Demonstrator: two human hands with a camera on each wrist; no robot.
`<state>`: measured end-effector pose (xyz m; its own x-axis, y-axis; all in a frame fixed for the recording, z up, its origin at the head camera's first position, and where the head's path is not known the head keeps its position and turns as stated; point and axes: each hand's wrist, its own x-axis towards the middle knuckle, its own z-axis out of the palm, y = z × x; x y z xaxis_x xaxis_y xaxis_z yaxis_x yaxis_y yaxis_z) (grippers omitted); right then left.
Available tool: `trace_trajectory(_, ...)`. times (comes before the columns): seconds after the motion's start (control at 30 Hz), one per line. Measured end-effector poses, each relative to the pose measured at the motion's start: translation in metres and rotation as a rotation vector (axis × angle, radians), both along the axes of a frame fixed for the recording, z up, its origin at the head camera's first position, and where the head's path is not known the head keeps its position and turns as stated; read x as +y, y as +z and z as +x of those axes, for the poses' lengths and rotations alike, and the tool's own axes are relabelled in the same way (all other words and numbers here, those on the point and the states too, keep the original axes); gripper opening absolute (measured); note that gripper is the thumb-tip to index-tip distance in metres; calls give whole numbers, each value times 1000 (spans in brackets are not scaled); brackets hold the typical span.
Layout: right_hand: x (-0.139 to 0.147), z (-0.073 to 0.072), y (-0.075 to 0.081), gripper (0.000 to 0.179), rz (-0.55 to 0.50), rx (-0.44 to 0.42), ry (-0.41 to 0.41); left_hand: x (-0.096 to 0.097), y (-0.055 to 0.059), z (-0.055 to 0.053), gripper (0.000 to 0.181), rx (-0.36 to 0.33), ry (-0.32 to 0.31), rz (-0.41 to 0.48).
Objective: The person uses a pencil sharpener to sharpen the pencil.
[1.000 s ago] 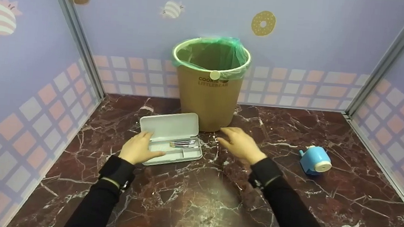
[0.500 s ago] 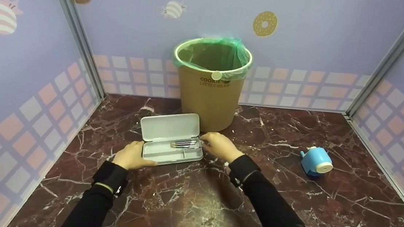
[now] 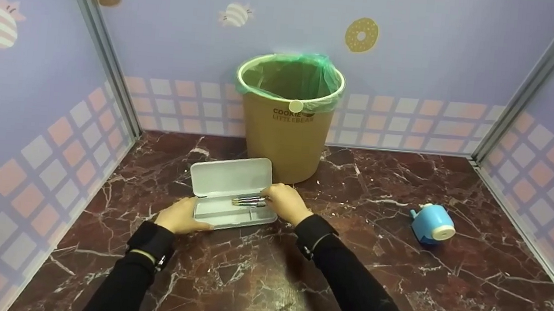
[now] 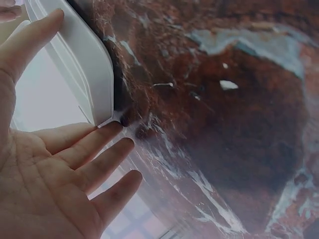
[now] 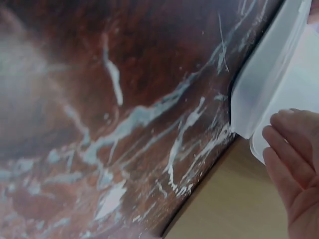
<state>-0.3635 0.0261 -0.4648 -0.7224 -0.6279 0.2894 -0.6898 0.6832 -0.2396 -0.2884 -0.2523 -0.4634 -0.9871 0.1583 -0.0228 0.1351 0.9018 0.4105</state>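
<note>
An open light-grey pencil case (image 3: 224, 217) lies on the marbled table, its lid (image 3: 231, 176) leaning back. Several thin pens (image 3: 248, 201) lie together inside, toward the right end. My left hand (image 3: 180, 215) is at the case's left end with fingers straight; in the left wrist view the thumb (image 4: 35, 37) lies along the outer wall. My right hand (image 3: 285, 202) reaches over the right end, its bent fingers overlapping the pens' right tips. In the right wrist view its fingers (image 5: 289, 154) are beside the case, and I cannot tell whether they pinch a pen.
A tan bin (image 3: 285, 141) with a green liner stands right behind the case. At the right sits a blue sharpener-like gadget (image 3: 432, 223) with a crank. Small pale crumbs dot the table (image 3: 255, 284) near the bin. Patterned panels (image 3: 417, 47) enclose the back and sides.
My right hand has moved left from beside the bin to over the case's right end. My left hand has shifted from above the case to its left edge.
</note>
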Motion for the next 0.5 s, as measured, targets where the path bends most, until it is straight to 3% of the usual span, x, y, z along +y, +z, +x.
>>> trace_trajectory(0.5, -13, -8, -18, 6, 118, 106, -81, 1, 1, 2, 71, 22, -13, 28)
